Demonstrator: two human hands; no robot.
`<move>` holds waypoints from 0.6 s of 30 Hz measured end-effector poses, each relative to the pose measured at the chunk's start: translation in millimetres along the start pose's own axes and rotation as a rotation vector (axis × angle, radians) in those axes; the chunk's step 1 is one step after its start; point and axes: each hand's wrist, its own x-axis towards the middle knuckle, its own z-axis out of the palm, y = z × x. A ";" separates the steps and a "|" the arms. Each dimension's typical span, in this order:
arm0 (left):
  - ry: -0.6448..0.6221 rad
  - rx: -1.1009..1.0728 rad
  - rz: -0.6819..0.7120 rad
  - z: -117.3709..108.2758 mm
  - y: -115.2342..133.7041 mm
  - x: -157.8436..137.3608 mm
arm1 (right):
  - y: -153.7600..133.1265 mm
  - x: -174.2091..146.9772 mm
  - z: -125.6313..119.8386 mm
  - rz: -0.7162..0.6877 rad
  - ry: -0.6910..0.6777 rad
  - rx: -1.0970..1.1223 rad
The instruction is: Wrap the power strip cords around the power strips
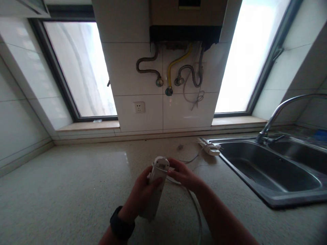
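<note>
White oblong plastic box (156,195): gripped by left hand (143,189), best held steady; right hand (182,173) at its upper end, grip unclear.

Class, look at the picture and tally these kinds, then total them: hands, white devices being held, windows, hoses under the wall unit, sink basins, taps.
Hands: 2
White device being held: 1
Windows: 2
Hoses: 3
Sink basins: 2
Tap: 1
Total: 11

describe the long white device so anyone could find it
From the metal sink, go left across the pale counter to the left hand. It grips the long white device; unlike the white bundle by the sink, it is held.
</note>
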 end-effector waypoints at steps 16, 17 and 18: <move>-0.253 -0.745 0.023 11.7 -13.8 -8.0 | -8.9 -7.6 5.8 -0.027 -0.173 0.396; -0.258 -0.784 0.037 13.3 -15.2 -7.9 | -7.7 -7.3 7.8 -0.021 -0.186 0.414; -0.265 -0.816 0.047 14.5 -16.9 -7.8 | -6.0 -7.1 9.4 -0.007 -0.208 0.426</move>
